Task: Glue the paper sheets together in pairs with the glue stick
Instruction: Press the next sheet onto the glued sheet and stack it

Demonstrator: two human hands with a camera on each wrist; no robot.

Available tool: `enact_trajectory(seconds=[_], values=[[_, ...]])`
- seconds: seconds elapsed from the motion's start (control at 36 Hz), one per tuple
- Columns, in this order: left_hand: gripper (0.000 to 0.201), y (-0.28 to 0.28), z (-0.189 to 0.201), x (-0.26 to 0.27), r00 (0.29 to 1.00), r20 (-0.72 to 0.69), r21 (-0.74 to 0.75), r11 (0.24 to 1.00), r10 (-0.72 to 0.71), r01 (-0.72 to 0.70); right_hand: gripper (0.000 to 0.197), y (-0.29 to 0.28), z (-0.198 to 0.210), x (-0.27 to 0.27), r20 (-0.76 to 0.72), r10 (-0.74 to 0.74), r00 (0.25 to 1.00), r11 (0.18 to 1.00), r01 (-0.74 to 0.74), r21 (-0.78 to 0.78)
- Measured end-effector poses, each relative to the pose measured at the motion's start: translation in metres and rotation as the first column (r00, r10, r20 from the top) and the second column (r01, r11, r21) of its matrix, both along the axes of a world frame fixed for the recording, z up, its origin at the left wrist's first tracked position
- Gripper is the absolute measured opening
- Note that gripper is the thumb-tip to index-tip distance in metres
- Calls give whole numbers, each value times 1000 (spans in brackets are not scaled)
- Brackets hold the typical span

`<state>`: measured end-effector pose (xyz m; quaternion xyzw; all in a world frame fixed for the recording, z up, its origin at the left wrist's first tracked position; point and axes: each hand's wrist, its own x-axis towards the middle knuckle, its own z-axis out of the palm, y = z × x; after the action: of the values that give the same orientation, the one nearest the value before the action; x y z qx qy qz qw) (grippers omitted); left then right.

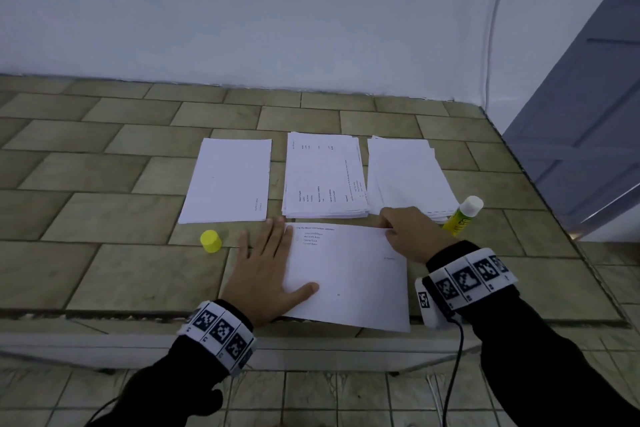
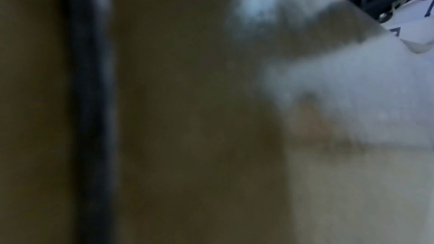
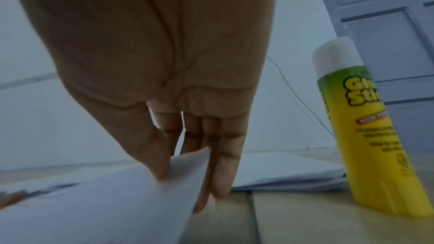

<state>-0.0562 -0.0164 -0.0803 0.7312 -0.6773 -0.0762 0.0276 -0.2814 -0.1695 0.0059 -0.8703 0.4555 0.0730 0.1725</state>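
Working sheet [image 1: 349,274] flat at near edge of tiled counter [image 1: 104,274], near corner slightly past the lip. Left hand [image 1: 266,267] spread flat, fingers straight, thumb pressing the sheet's left margin. Right hand [image 3: 178,99] pinching the far right corner, thumb on top, fingers behind and touching the counter; corner lifted a little. Glue stick [image 1: 462,215] upright, uncapped, white tip exposed, just right of that hand; yellow cap [image 1: 210,241] standing left of the left hand. Likely step: squaring or pressing down a pair. Best done by anchoring the left edge, matching corners first, then smoothing outward from left to right to avoid wrinkles. Three piles behind: blank stack at left [image 1: 227,180], printed stack in the middle [image 1: 323,177], fanned stack at right [image 1: 408,177]. Surface olive-tan tile in offset courses, dark grout. Pale wall behind, thin white cable [image 1: 493,28] running down it, grey panelled door [image 1: 581,107] at right. Left wrist view blurred, nothing usable.
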Motion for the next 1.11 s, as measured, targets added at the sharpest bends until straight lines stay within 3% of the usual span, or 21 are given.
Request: enact_trajectory(seconds=[0.17, 0.28, 0.36, 0.44, 0.53, 0.58, 0.75, 0.83, 1.0, 1.11], values=[[118, -1, 1, 0, 999, -44, -19, 1000, 12, -13, 21, -20, 36, -17, 183, -65, 981, 996, 76, -54], [120, 1, 0, 0, 998, -60, -68, 998, -13, 9, 15, -33, 60, -20, 351, -127, 928, 986, 158, -62], [121, 1, 0, -1, 999, -51, -90, 996, -11, 6, 14, -43, 64, -16, 472, -205, 857, 968, 250, -34], [123, 0, 0, -2, 999, -47, -81, 997, -6, 2, 12, -50, 55, -6, 580, -340, 740, 930, 356, 90], [118, 0, -3, 0, 999, -38, -99, 995, -11, 7, 12, -57, 37, 7, 622, -476, 622, 876, 401, 270], [111, 0, -4, 1, 1000, -21, -107, 994, -15, 12, 18, -59, 22, 17, 622, -504, 599, 860, 410, 303], [108, 2, -4, 0, 1000, -15, -117, 993, -16, 14, 16, -55, -9, 41, 591, -503, 631, 863, 403, 305], [108, 2, -2, 0, 1000, -4, -118, 993, -12, 12, 7, -55, -17, 48, 556, -470, 686, 881, 400, 250], [111, 1, -2, -1, 1000, -13, -105, 994, -8, 7, 20, -53, -18, 57, 377, -343, 861, 935, 350, 50], [115, 1, 0, -1, 1000, 3, -60, 998, -4, 5, 19, -54, -17, 61, 263, -339, 903, 937, 349, 7]])
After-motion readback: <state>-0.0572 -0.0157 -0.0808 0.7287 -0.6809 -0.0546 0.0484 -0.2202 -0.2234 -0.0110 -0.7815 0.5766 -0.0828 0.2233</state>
